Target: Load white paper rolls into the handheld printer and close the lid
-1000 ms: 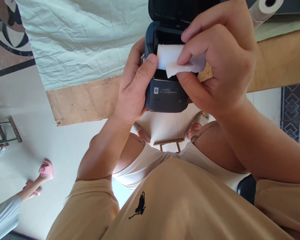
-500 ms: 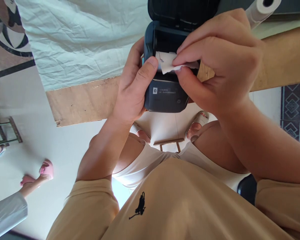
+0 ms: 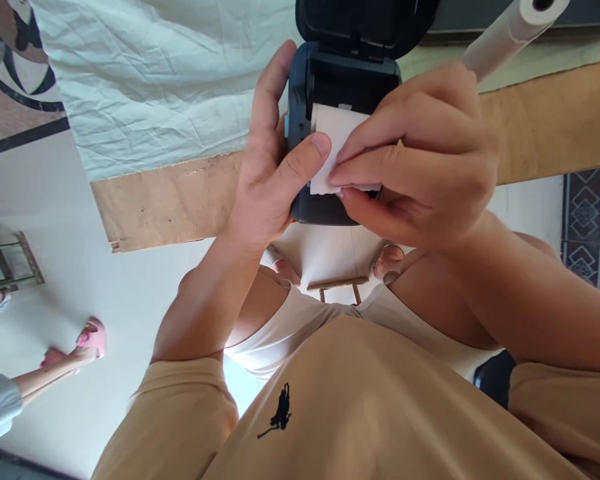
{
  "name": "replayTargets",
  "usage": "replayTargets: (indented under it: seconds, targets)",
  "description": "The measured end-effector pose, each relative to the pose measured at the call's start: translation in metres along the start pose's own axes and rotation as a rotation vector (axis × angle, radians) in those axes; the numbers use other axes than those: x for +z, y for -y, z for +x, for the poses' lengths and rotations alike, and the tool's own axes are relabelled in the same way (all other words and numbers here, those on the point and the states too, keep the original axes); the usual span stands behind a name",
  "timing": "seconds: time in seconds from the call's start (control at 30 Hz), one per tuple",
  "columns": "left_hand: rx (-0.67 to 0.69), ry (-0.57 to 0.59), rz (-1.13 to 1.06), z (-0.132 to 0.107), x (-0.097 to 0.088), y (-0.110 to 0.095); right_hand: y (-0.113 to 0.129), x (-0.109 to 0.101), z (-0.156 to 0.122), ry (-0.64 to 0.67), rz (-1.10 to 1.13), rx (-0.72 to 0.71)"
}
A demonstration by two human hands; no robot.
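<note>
A small dark label printer (image 3: 330, 77) with its lid flipped open sits at the wooden table's front edge. My left hand (image 3: 267, 173) grips its left side, thumb pressed on the white paper strip (image 3: 330, 140) that comes out of the roll bay. My right hand (image 3: 415, 160) pinches the free end of that strip between thumb and fingers and holds it down over the printer's front panel, which is mostly hidden.
A crumpled white cloth (image 3: 165, 80) covers the wooden table (image 3: 545, 120) to the left. A white paper roll (image 3: 510, 30) lies at the upper right. Another person's leg and pink sandal (image 3: 87, 340) are on the floor at the lower left, near a stool (image 3: 10, 267).
My right hand has drawn the paper strip out of the bay and down over the printer's front. My left thumb has moved onto the strip and my left fingers have stretched upward.
</note>
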State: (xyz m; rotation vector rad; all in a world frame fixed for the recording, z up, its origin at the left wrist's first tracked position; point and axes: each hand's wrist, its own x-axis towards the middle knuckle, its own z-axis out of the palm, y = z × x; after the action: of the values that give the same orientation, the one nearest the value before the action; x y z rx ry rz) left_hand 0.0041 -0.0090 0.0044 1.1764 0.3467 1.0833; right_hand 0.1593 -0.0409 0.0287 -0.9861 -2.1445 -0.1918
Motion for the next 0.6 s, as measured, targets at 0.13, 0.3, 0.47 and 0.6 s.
replayTargets:
  seconds: [0.13,0.3,0.47,0.6]
  targets:
    - [0.079,0.049,0.034,0.006,-0.013,0.014,0.002,0.003,-0.002,-0.021,-0.022,-0.008]
    - [0.114,0.143,0.053,0.006,-0.015,0.013,0.003,0.003,-0.003,-0.024,-0.042,-0.020]
    - [0.028,0.077,0.039,0.004,-0.011,0.006,0.002,-0.001,-0.002,0.000,0.021,-0.049]
    - [0.115,0.154,-0.023,0.007,-0.016,0.015,0.002,-0.011,0.001,-0.008,-0.067,0.117]
